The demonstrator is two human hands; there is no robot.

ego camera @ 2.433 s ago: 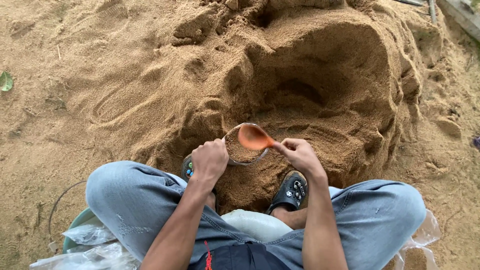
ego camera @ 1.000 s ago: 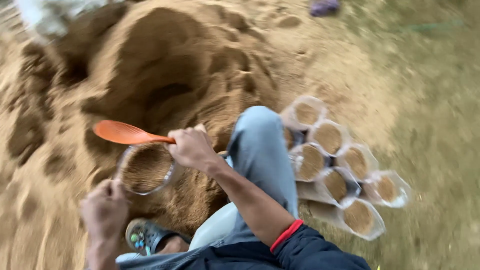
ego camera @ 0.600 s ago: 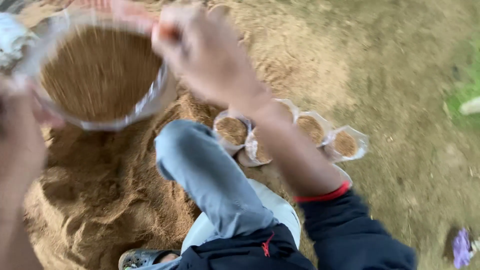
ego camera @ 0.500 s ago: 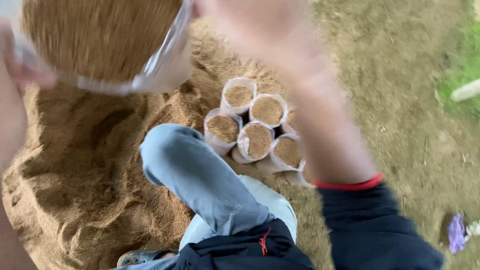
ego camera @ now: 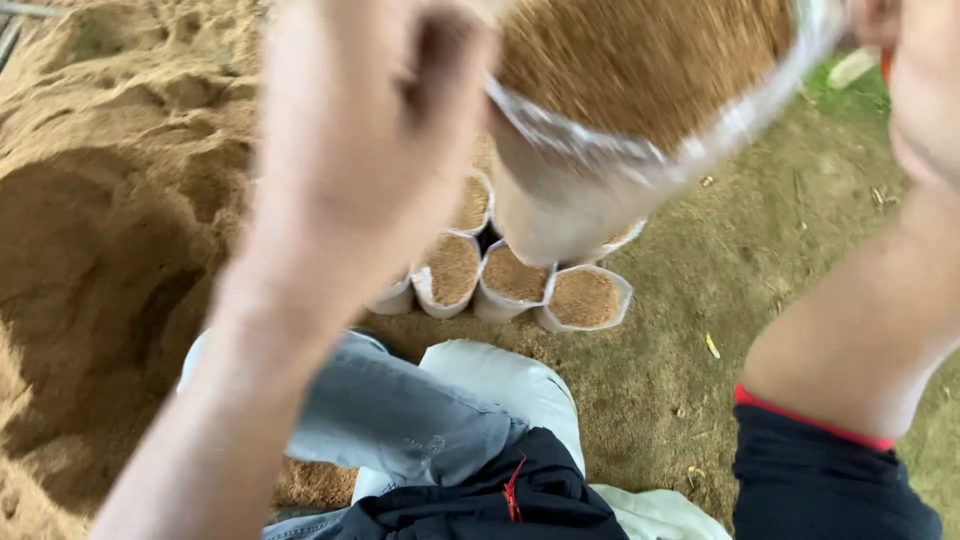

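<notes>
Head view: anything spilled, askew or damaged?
Nothing stands out. The filled clear bag, held up close to the camera by the left hand and right hand, looks intact. The filled bags on the ground stand upright in a tight cluster.

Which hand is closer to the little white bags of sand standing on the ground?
Left. The left hand hangs right over the filled bags on the ground, beside the raised bag. The right hand is farther off, at the picture's upper right edge.

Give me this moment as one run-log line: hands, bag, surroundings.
left hand: grips rim of filled clear bag | right hand: at bag's other side, grip unclear | below: filled bags clustered on ground | sand pile: left
</notes>
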